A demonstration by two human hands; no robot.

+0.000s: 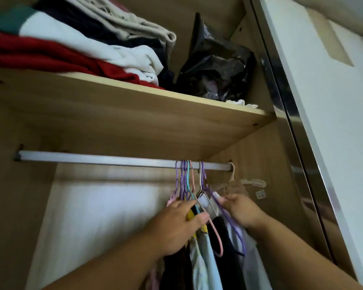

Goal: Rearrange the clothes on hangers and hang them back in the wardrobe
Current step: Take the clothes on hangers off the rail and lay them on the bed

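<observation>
Hangers [187, 181], purple, blue and pink, hook over the rail [105, 159] in a tight cluster toward its right end; the clothes [205, 254] on them hang straight below the rail. The left hand [176, 225] is closed around the hanger necks and garment tops just under the rail, thumb across the front. The right hand [242, 210], beside it toward the rail's right end, pinches a pale garment edge at a purple hanger [228, 216]. Judged step: sorting and spacing the hung items. The next move calls for parting the bunch leftward along the bare length of rail, keeping every hook seated. Above the rail, the shelf [134, 114] carries folded clothes [71, 49] and a black bag [216, 68].
</observation>
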